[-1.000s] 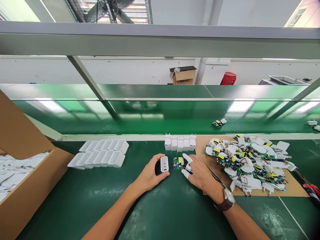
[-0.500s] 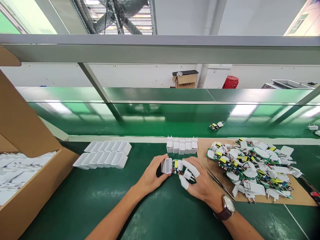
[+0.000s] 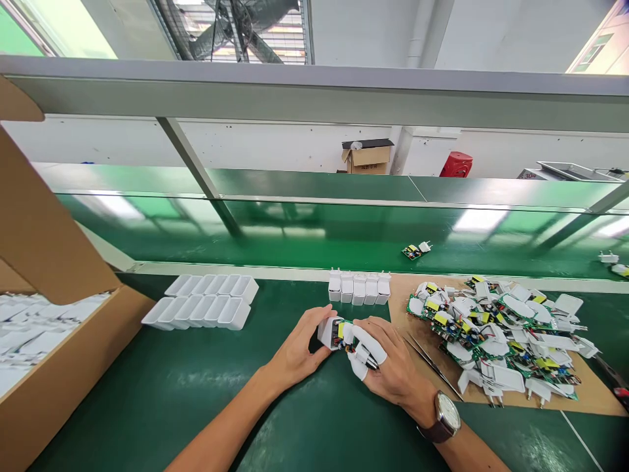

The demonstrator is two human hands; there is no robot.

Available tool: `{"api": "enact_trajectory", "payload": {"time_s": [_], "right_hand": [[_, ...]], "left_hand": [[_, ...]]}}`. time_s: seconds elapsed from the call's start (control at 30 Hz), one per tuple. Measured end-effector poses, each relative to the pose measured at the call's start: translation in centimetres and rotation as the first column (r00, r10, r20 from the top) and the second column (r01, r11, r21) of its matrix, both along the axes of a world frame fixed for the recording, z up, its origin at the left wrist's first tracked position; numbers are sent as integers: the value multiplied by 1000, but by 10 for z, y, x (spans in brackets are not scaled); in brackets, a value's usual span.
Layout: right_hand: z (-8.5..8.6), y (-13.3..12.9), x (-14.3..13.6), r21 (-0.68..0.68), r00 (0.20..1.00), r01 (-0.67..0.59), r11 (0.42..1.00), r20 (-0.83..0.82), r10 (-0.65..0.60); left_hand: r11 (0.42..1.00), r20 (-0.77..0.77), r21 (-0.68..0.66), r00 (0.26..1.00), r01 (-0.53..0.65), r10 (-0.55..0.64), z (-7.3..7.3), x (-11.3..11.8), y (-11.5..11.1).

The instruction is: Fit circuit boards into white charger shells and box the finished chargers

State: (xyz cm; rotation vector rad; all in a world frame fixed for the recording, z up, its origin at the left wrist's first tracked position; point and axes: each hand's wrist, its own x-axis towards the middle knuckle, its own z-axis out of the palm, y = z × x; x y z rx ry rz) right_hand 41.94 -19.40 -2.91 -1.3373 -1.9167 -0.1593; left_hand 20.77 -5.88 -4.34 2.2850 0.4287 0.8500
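Note:
My left hand (image 3: 299, 351) grips a small white plastic housing (image 3: 326, 333) between thumb and fingers, with its open side facing right. In my right hand (image 3: 390, 360) is a small circuit board (image 3: 345, 333) with a yellow part and a white plug piece with metal pins. White covers are on the thumb and a finger of this hand. The board's left end meets the housing's opening; how deep it sits is hidden. A row of several white housings (image 3: 359, 288) stands just beyond my hands.
Two rows of white housings (image 3: 206, 311) lie left. An open cardboard box (image 3: 98, 341) of white parts stands far left. Right, circuit boards (image 3: 496, 334) are heaped on a cardboard sheet (image 3: 597, 392), beside tweezers (image 3: 432, 367). A low ledge (image 3: 275, 270) runs behind.
My right hand has moved slightly left, bringing the circuit board closer against the housing. The housing has tilted a little in my left hand. The camera view has shifted slightly.

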Motion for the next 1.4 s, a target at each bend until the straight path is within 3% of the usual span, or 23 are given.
{"api": "enact_trajectory", "payload": {"time_s": [0.3, 0.7, 1.23, 1.3, 1.4], "right_hand": [[5, 1, -2, 30, 1000, 10, 999, 23, -11], [11, 4, -3, 46, 1000, 28, 999, 2, -29], [2, 3, -4, -71, 1000, -2, 997, 2, 3], [5, 3, -4, -119, 999, -38, 992, -32, 34], [11, 3, -1, -125, 982, -97, 987, -174, 74]], "left_hand": [[999, 13, 52, 1000, 8, -9, -2, 0, 0], [1000, -24, -13, 1000, -13, 13, -5, -1, 1], [1000, -41, -7, 999, -11, 11, -7, 2, -4], [998, -54, -56, 998, 16, -19, -7, 3, -6], [961, -54, -247, 989, 123, -141, -6, 2, -7]]}}
